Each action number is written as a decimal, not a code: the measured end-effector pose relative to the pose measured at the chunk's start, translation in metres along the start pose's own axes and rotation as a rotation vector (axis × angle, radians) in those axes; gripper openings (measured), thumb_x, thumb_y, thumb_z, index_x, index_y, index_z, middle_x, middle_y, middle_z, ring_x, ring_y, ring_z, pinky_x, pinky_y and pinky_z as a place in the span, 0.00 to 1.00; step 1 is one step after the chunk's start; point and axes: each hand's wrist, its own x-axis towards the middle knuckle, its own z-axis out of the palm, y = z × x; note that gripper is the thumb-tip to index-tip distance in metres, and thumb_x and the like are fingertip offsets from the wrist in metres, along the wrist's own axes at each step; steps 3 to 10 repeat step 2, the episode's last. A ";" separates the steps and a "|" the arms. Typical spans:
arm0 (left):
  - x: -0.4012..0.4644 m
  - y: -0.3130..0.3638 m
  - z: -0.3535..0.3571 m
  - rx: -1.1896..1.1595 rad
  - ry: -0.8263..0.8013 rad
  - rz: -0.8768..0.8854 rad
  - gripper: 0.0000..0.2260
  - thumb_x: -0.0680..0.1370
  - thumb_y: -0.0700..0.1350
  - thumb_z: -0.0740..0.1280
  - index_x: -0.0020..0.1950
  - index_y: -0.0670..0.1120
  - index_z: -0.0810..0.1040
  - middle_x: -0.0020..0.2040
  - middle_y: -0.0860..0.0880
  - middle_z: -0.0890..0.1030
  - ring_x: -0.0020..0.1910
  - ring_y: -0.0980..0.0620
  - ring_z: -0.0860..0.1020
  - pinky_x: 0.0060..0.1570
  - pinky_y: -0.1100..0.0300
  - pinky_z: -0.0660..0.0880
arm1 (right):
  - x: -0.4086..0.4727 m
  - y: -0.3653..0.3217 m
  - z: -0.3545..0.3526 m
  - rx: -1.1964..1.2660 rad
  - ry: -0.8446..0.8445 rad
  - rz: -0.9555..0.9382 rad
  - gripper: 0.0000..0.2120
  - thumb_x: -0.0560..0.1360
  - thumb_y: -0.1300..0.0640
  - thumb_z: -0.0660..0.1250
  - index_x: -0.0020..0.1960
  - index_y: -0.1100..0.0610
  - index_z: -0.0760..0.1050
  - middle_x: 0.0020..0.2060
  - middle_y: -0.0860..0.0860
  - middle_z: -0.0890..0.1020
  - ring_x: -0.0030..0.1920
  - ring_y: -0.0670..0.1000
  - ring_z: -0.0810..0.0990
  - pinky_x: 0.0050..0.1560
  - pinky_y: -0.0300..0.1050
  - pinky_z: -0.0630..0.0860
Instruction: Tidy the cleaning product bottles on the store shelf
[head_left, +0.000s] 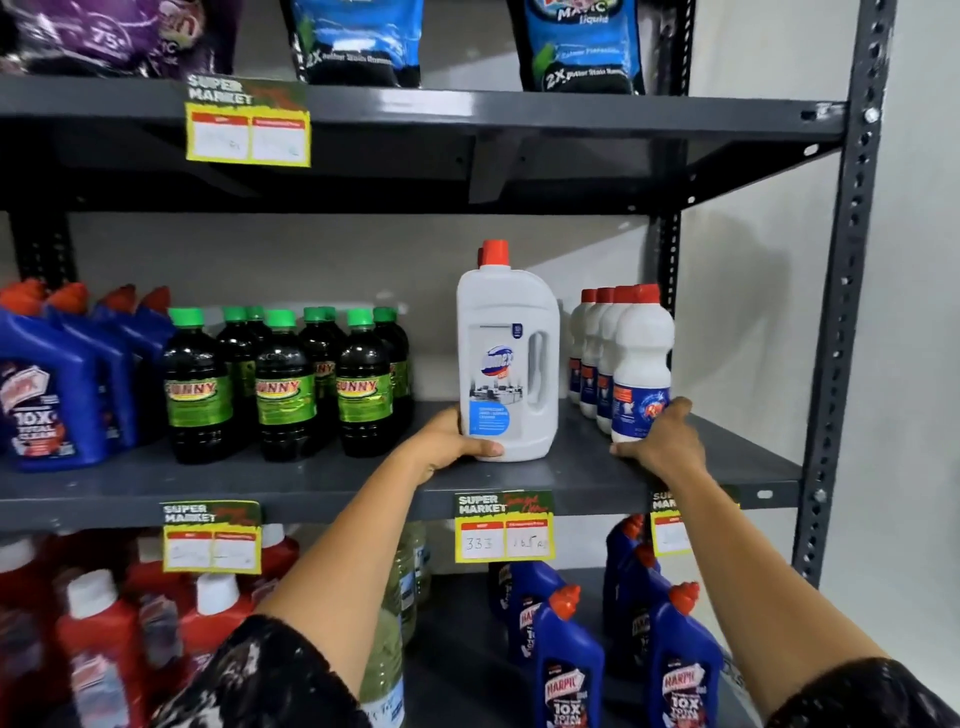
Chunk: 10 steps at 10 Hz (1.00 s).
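Note:
A large white jug with a red cap (506, 353) stands upright on the middle grey shelf (311, 483). My left hand (452, 441) grips its lower left corner, thumb across the front. To its right is a row of small white bottles with red caps (597, 353). The front bottle (641, 353) of that row is held at its base by my right hand (662, 441), fingers wrapped round its right side. Both bottles rest on the shelf.
Left on the same shelf stand dark bottles with green caps (283, 384) and blue toilet-cleaner bottles (52, 395). Pouches (358, 41) sit on the shelf above. Below are red bottles (98, 649) and blue bottles (569, 670). A perforated steel post (844, 312) bounds the right side. Price tags (504, 527) hang from the shelf edges.

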 end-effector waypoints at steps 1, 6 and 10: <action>-0.011 -0.002 -0.014 0.131 0.017 -0.016 0.22 0.68 0.41 0.77 0.59 0.45 0.76 0.59 0.47 0.81 0.53 0.54 0.80 0.57 0.59 0.75 | -0.006 -0.009 -0.013 -0.003 -0.047 0.013 0.46 0.61 0.55 0.80 0.66 0.66 0.55 0.62 0.66 0.73 0.62 0.67 0.72 0.61 0.59 0.72; -0.035 -0.006 -0.043 0.392 0.243 0.102 0.15 0.73 0.43 0.72 0.58 0.46 0.77 0.49 0.47 0.81 0.49 0.48 0.80 0.50 0.58 0.74 | -0.015 -0.026 -0.040 0.188 0.113 -0.053 0.45 0.64 0.57 0.78 0.71 0.62 0.53 0.60 0.67 0.74 0.59 0.66 0.74 0.56 0.58 0.72; -0.035 -0.006 -0.043 0.392 0.243 0.102 0.15 0.73 0.43 0.72 0.58 0.46 0.77 0.49 0.47 0.81 0.49 0.48 0.80 0.50 0.58 0.74 | -0.015 -0.026 -0.040 0.188 0.113 -0.053 0.45 0.64 0.57 0.78 0.71 0.62 0.53 0.60 0.67 0.74 0.59 0.66 0.74 0.56 0.58 0.72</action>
